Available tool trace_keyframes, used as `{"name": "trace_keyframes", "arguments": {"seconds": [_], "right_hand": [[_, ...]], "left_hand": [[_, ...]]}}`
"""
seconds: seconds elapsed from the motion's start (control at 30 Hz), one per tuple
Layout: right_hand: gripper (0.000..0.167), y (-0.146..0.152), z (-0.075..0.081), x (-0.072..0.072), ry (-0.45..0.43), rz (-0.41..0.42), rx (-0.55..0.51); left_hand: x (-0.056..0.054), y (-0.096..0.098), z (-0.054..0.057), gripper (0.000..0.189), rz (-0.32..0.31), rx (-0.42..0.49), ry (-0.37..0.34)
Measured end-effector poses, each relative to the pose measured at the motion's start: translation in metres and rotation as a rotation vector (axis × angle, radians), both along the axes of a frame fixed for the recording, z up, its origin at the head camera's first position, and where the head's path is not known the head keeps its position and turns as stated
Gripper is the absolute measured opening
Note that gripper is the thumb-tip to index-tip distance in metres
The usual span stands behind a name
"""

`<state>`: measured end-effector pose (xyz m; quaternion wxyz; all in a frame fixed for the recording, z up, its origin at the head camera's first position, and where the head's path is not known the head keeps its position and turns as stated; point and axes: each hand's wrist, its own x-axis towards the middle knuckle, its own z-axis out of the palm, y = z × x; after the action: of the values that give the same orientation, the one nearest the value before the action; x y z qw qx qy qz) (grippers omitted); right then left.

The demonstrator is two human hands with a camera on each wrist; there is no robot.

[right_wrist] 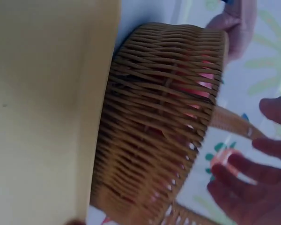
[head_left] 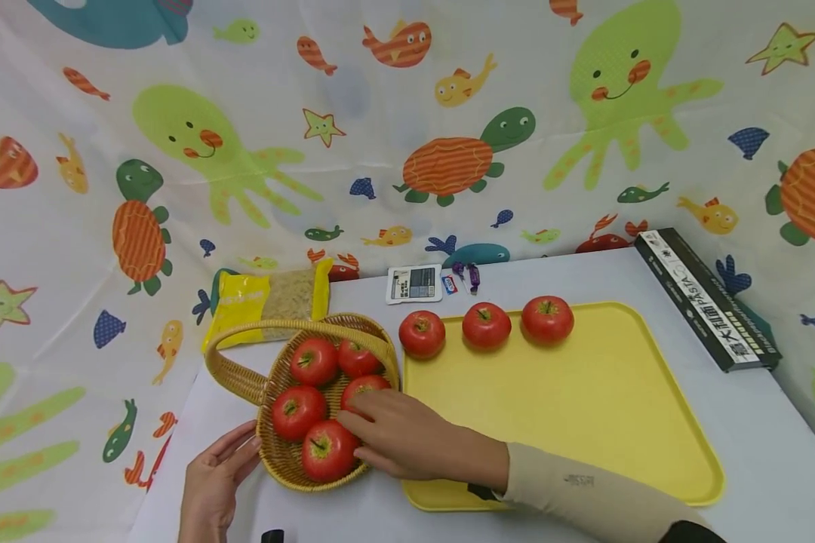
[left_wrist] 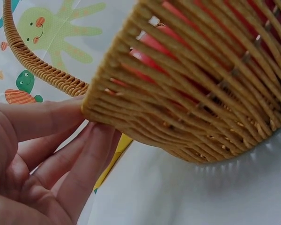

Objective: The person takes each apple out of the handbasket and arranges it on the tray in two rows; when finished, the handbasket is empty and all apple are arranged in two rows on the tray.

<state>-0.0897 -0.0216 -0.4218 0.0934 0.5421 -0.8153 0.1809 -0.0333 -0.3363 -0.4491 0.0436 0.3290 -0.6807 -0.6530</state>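
A wicker basket (head_left: 292,479) with a tall handle holds several red apples (head_left: 329,451). My left hand (head_left: 217,475) grips the basket's left rim; in the left wrist view its thumb lies at the rim and its fingers (left_wrist: 91,154) bear on the woven side below. Over the basket's right side hovers my right hand (head_left: 414,437), covering part of an apple there. In the right wrist view the right hand (right_wrist: 253,173) shows beyond the rim with fingers parted and loosely bent, nothing between them.
A yellow tray (head_left: 557,415) lies right of the basket, with three apples (head_left: 487,326) along its far edge. Behind stand a yellow bag (head_left: 265,302), a white labelled pack (head_left: 414,284) and small wrapped sweets (head_left: 473,277). A black pasta box (head_left: 706,298) lies at the back right.
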Motion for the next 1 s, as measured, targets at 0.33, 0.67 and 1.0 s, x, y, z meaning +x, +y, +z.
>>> {"name": "trace_keyframes", "arguments": {"seconds": [0.33, 0.67, 1.0], "right_hand": [[0.067, -0.051, -0.018, -0.008, 0.116, -0.287, 0.341], [0.067, -0.063, -0.022, -0.007, 0.189, -0.418, 0.377], [0.067, -0.066, -0.023, -0.008, 0.229, -0.468, 0.331]], "left_hand": [[0.002, 0.003, -0.002, 0.047, 0.001, -0.012, 0.001], [0.001, 0.002, -0.001, 0.046, -0.01, -0.01, 0.0], [0.002, 0.0, 0.001, 0.047, -0.013, -0.01, -0.002]]}}
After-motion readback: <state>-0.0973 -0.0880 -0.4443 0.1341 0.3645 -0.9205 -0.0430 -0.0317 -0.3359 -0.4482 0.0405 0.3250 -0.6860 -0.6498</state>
